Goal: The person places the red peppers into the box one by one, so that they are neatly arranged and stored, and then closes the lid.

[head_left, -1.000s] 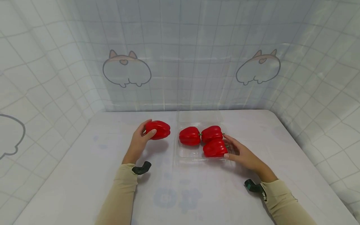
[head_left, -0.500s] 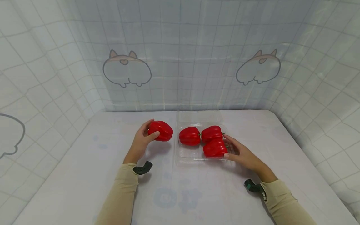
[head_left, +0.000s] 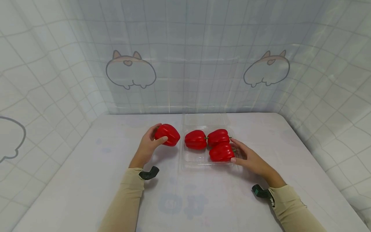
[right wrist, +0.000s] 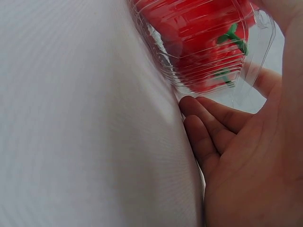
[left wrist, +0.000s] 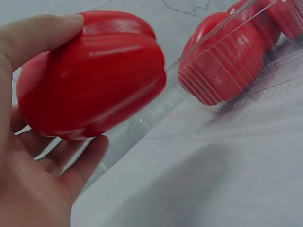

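Note:
My left hand (head_left: 145, 149) grips a red bell pepper (head_left: 168, 134) above the table, just left of a clear plastic clamshell container (head_left: 194, 157). In the left wrist view, the thumb lies over the bell pepper (left wrist: 94, 71) and the fingers support it from below. Three more bell peppers lie in the container: one at the left (head_left: 195, 140), one at the back right (head_left: 218, 137) and one at the front right (head_left: 221, 152). My right hand (head_left: 252, 160) holds the container's right side, thumb at the front corner and index finger farther back. Its other fingers lie low beside the container wall (right wrist: 203, 80).
The container's clear lid (head_left: 205, 119) is folded back toward the rear wall. A white table (head_left: 174, 199) bears everything. Gridded curtain walls (head_left: 200, 64) with animal drawings stand behind and at both sides. Each wrist wears a dark device (head_left: 149, 173).
My left hand has moved slightly right with the bell pepper, bringing it closer to the container, and the pepper has tilted a little. The right hand and the other peppers stay put.

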`<act>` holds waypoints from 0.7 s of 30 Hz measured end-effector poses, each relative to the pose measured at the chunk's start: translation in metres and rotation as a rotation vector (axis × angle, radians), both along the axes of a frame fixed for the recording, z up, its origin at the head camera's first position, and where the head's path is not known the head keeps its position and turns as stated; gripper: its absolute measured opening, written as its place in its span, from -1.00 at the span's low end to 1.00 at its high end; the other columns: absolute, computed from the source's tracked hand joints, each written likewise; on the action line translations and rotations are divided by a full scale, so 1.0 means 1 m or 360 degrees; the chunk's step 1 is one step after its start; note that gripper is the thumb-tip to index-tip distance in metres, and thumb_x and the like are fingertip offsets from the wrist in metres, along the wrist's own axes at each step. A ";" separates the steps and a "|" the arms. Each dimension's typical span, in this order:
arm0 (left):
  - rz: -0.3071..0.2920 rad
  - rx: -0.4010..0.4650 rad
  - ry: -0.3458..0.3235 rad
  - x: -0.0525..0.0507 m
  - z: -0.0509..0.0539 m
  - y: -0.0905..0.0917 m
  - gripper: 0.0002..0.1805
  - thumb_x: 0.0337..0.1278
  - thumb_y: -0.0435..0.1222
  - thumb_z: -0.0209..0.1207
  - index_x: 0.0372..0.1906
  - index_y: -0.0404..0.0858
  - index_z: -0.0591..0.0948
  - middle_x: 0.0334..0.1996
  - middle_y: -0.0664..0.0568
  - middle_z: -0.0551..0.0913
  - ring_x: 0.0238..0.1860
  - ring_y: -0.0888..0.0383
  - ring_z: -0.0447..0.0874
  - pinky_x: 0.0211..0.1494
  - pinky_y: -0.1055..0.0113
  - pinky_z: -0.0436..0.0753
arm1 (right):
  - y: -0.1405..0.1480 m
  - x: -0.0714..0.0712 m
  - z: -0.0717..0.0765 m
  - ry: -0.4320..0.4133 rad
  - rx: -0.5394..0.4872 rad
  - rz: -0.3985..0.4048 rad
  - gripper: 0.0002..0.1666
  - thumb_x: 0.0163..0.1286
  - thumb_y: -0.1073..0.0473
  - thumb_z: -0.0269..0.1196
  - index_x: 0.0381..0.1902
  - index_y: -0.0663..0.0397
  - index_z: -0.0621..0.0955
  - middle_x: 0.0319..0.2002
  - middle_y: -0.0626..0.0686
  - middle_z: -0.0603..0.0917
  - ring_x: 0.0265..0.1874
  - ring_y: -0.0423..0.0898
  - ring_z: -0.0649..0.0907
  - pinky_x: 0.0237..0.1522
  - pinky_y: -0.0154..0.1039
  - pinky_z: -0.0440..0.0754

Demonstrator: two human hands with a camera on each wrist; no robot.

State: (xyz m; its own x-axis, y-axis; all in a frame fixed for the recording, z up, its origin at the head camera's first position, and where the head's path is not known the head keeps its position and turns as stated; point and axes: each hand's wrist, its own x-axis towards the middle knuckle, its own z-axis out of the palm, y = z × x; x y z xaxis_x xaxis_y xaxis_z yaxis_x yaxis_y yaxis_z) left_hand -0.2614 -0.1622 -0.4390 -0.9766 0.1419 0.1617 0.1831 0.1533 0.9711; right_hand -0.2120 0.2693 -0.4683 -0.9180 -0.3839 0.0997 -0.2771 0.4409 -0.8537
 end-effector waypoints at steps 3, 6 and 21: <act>0.0027 -0.0017 0.0009 0.000 -0.001 0.000 -0.14 0.16 0.01 0.38 0.49 -0.09 0.28 0.31 0.01 0.43 0.31 -0.01 0.36 0.17 0.19 0.61 | 0.000 0.000 0.000 0.0009 0.0018 -0.0007 0.08 0.24 -0.07 0.42 0.59 -0.22 0.11 0.47 0.15 0.29 0.43 0.19 0.29 0.32 0.22 0.35; 0.0033 -0.0006 0.0016 0.000 -0.002 0.000 -0.18 0.18 0.00 0.37 0.48 -0.08 0.30 0.30 0.02 0.45 0.29 -0.01 0.38 0.17 0.20 0.61 | 0.000 0.000 -0.001 0.0015 0.0033 -0.0018 0.08 0.24 -0.09 0.42 0.59 -0.23 0.12 0.47 0.14 0.29 0.42 0.19 0.30 0.32 0.22 0.36; -0.0005 0.0117 0.0011 0.003 0.007 0.010 -0.20 0.26 -0.05 0.30 0.50 -0.13 0.23 0.32 -0.04 0.41 0.30 -0.05 0.38 0.14 0.19 0.63 | 0.001 0.000 -0.002 0.0006 0.0036 -0.0018 0.07 0.24 -0.09 0.42 0.59 -0.24 0.12 0.46 0.14 0.30 0.43 0.19 0.30 0.32 0.22 0.36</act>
